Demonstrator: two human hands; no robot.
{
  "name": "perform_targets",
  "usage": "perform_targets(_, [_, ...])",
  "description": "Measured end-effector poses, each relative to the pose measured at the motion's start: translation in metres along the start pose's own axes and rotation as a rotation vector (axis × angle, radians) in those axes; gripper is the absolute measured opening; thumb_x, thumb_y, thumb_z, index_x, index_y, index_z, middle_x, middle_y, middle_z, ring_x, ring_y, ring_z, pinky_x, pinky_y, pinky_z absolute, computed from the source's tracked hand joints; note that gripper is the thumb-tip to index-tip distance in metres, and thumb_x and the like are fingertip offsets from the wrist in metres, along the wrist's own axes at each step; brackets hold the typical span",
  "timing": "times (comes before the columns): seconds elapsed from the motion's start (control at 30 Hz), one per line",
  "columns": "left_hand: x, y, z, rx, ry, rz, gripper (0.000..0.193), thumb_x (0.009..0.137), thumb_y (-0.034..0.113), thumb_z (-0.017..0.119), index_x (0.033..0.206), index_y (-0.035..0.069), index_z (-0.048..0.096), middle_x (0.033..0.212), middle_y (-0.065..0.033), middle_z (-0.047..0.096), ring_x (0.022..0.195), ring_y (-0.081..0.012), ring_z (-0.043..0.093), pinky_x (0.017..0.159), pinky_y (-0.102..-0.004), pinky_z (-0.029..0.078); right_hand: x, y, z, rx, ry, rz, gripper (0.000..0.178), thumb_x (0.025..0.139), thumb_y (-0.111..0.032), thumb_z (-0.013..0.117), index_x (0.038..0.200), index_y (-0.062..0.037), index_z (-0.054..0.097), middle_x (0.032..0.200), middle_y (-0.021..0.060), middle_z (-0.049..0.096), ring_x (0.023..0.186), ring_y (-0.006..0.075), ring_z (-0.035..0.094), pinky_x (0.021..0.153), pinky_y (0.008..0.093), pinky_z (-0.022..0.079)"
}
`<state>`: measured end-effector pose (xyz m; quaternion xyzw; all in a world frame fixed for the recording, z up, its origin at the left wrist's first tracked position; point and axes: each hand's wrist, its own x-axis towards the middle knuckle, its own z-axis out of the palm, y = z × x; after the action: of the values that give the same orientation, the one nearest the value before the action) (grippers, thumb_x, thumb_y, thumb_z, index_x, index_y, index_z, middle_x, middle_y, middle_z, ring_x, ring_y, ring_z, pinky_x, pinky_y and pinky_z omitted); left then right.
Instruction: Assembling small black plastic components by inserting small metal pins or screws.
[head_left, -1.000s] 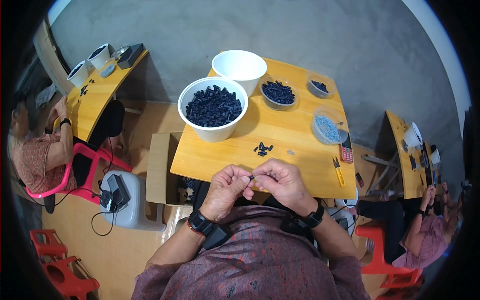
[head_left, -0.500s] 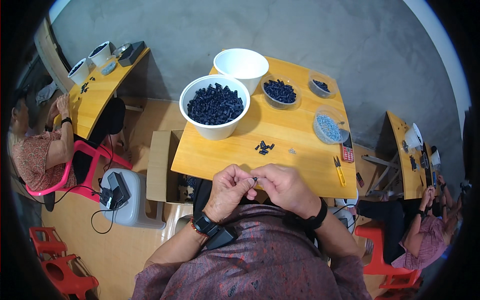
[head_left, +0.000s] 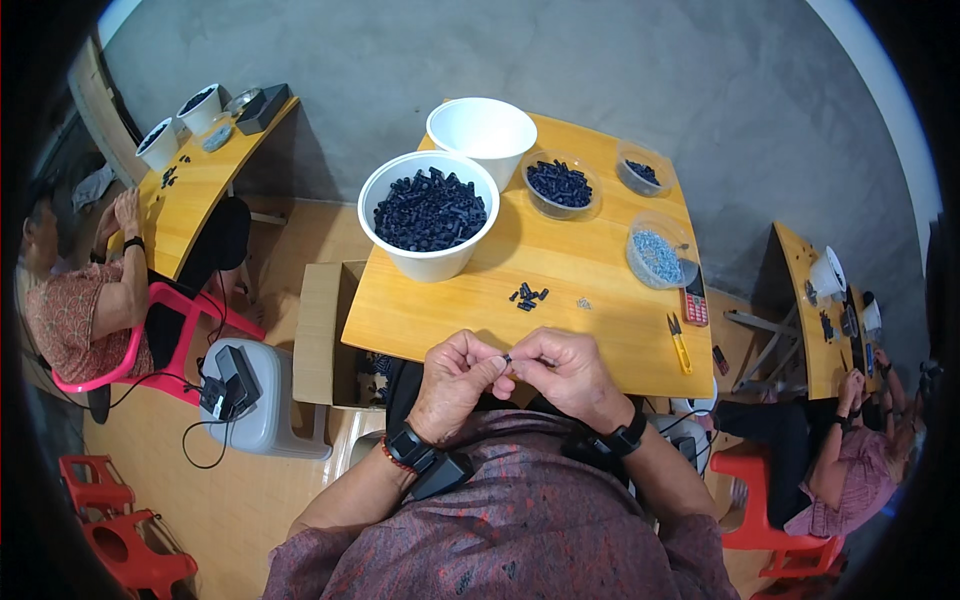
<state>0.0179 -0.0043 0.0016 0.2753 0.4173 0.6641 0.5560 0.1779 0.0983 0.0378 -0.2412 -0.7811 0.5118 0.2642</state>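
Note:
My left hand [head_left: 457, 378] and my right hand [head_left: 562, 368] meet just in front of the near edge of the wooden table [head_left: 590, 330]. Their fingertips pinch one small black part [head_left: 507, 359] between them. A little heap of the same black parts [head_left: 528, 295] lies on the table beyond my hands, with a few tiny silver bits [head_left: 583, 302] beside it. Farther back stands a big white bowl [head_left: 428, 212] full of black parts.
An empty white bowl [head_left: 482, 128], three clear dishes [head_left: 559, 186] with black or silver pieces, yellow snips [head_left: 677, 340] and a small red phone [head_left: 694, 301] share the table. A cardboard box [head_left: 318, 320] and grey stool [head_left: 255, 410] stand left. Other people work at side tables [head_left: 190, 200].
My hands have stayed together at the table's edge, fingers shifting slightly on the small black part. Nothing else has moved.

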Motion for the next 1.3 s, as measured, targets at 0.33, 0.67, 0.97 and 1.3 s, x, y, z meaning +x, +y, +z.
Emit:
perform_targets(0.33, [0.004, 0.000, -0.005, -0.032, 0.120, 0.085, 0.006, 0.098, 0.002, 0.063, 0.102, 0.000, 0.059, 0.087, -0.0090, 0.069, 0.069, -0.0138, 0.068, 0.064, -0.0272, 0.059, 0.043, 0.004, -0.025, -0.308, 0.103, -0.111, 0.006, 0.087, -0.004, 0.070, 0.089, 0.0015, 0.072, 0.083, 0.0142, 0.068, 0.075, 0.0249, 0.067, 0.068, 0.0335, 0.052])
perform_targets(0.67, [0.009, 0.006, -0.017, -0.096, 0.197, 0.061, 0.011, 0.099, 0.005, 0.063, 0.108, -0.001, 0.064, 0.089, -0.0076, 0.069, 0.069, -0.0125, 0.067, 0.064, -0.0264, 0.058, 0.079, 0.023, -0.012, -0.735, 0.019, -0.076, 0.013, 0.082, -0.013, 0.069, 0.088, -0.0037, 0.076, 0.085, 0.0171, 0.065, 0.080, 0.0370, 0.066, 0.074, 0.0464, 0.054])
perform_targets(0.97, [0.009, 0.006, -0.014, -0.102, 0.196, 0.062, 0.011, 0.099, 0.004, 0.062, 0.108, -0.002, 0.065, 0.087, -0.0079, 0.069, 0.067, -0.0124, 0.066, 0.062, -0.0257, 0.058, 0.082, 0.026, -0.019, -0.601, 0.037, -0.136, 0.008, 0.082, -0.010, 0.069, 0.084, -0.0055, 0.075, 0.083, 0.0147, 0.064, 0.077, 0.0327, 0.065, 0.070, 0.0418, 0.053])
perform_targets(1.3, [0.009, 0.000, -0.013, -0.078, 0.139, 0.029, 0.013, 0.100, 0.005, 0.062, 0.111, -0.002, 0.063, 0.091, -0.0091, 0.070, 0.071, -0.0133, 0.067, 0.066, -0.0274, 0.058, 0.035, 0.011, -0.044, 0.382, 0.207, 0.233, 0.015, 0.096, -0.007, 0.066, 0.109, 0.0006, 0.067, 0.093, 0.0065, 0.070, 0.079, 0.0100, 0.065, 0.071, 0.0235, 0.051])
